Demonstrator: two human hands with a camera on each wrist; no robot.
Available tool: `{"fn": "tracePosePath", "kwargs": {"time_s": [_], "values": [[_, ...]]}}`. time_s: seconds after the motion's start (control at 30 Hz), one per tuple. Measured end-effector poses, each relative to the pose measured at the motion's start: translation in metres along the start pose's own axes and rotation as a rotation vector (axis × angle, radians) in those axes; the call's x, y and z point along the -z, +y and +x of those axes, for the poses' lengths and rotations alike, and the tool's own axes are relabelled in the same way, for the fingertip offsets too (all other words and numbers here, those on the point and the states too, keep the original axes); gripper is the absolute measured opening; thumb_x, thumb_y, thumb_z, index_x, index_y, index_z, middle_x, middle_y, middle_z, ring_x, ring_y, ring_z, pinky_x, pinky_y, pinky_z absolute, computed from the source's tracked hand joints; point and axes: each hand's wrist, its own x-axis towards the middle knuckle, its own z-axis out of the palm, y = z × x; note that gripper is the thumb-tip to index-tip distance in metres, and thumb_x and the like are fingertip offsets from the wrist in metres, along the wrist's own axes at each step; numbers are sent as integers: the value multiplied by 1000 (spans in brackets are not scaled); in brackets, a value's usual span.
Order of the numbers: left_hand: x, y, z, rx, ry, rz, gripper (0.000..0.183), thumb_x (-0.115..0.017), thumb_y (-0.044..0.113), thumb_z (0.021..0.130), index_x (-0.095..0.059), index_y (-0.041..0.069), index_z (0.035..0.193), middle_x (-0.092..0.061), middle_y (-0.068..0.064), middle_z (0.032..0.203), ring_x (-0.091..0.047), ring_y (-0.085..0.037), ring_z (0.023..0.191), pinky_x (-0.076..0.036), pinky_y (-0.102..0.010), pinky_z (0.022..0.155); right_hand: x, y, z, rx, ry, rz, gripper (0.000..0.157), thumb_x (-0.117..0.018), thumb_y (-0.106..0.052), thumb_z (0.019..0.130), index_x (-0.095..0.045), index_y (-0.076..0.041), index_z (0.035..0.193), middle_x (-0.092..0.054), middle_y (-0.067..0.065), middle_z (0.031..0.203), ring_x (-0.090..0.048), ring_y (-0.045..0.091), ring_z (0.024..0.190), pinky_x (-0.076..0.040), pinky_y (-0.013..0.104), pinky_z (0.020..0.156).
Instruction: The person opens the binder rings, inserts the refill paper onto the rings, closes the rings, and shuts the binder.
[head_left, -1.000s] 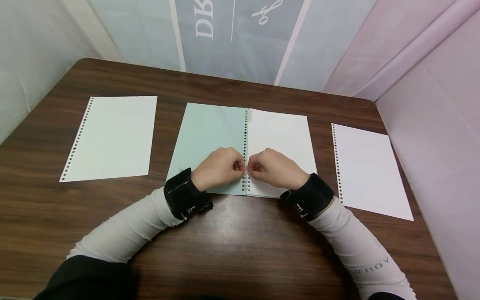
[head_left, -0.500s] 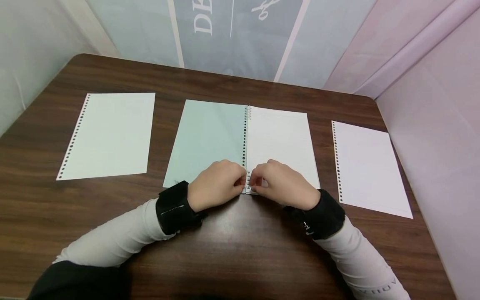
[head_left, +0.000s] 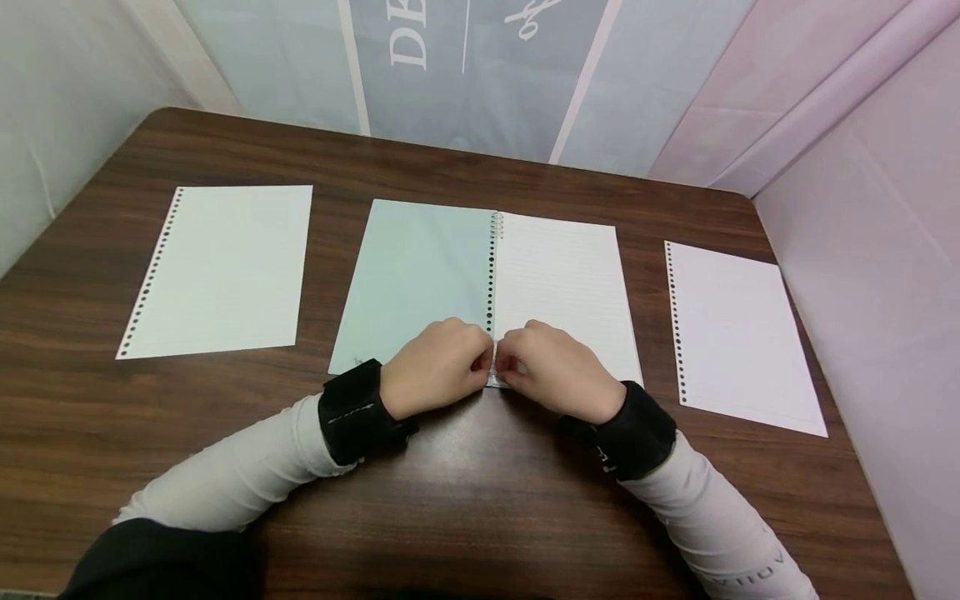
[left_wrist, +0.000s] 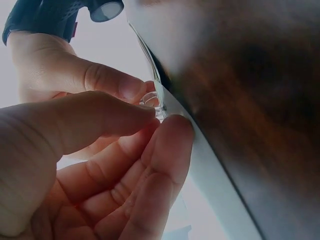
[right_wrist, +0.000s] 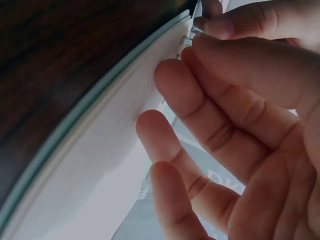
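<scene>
A loose-leaf notebook lies spread out in front of me, its pale green cover [head_left: 420,267] to the left and a lined white page stack [head_left: 558,275] to the right. My left hand [head_left: 437,367] and right hand [head_left: 558,371] meet at the near end of its spine. Between the fingertips in the left wrist view shows a clear plastic binder ring [left_wrist: 151,99], pinched by thumb and forefinger of each hand. The right hand's other fingers [right_wrist: 172,135] stay loosely bent beside the page edges. Far-end rings [head_left: 497,225] sit at the top of the spine.
One loose punched sheet [head_left: 221,267] lies to the left of the notebook and another punched sheet [head_left: 742,337] to the right. The dark wooden table [head_left: 450,500] is bounded by a printed curtain [head_left: 480,100] at the back and pale fabric at the sides.
Both hands have come down the spine from above the near rings to its near end. The right fingers, spread somewhat half a second ago, have drawn together again.
</scene>
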Motion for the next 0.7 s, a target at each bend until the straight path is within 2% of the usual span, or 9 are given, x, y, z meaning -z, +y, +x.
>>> {"fn": "tracePosePath", "kwargs": {"time_s": [0.23, 0.37, 0.57, 0.7], "values": [[2, 1, 0, -8, -2, -14, 27, -60, -2, 79, -50, 14, 60, -39, 8, 58, -38, -8, 57, -31, -20, 56, 1, 2, -1, -6, -10, 21, 10, -73, -9, 84, -73, -17, 78, -65, -10, 73, -58, 13, 77, -47, 29, 71], [3, 1, 0, -6, -13, -20, 25, -61, -1, 80, -53, 14, 61, -43, 7, 58, -40, -7, 57, -33, -20, 56, 5, 8, 0, -19, -35, 87, 8, -72, -10, 87, -74, -16, 81, -67, -10, 75, -58, 10, 76, -48, 29, 72], [5, 2, 2, 76, -56, -46, 39, -66, 11, 87, -44, 17, 55, -34, 9, 53, -34, -5, 53, -28, -20, 52, 18, 26, 11, -112, -62, 230, 16, -65, -11, 93, -72, -10, 78, -63, -4, 68, -52, 10, 64, -42, 27, 62], [4, 1, 3, 133, -91, -85, 52, -69, 22, 91, -37, 19, 51, -27, 10, 51, -29, -5, 50, -24, -20, 50, 23, 36, 27, -138, -143, 262, 21, -63, -12, 95, -68, -8, 75, -57, -2, 62, -43, 13, 58, -34, 27, 57]]}}
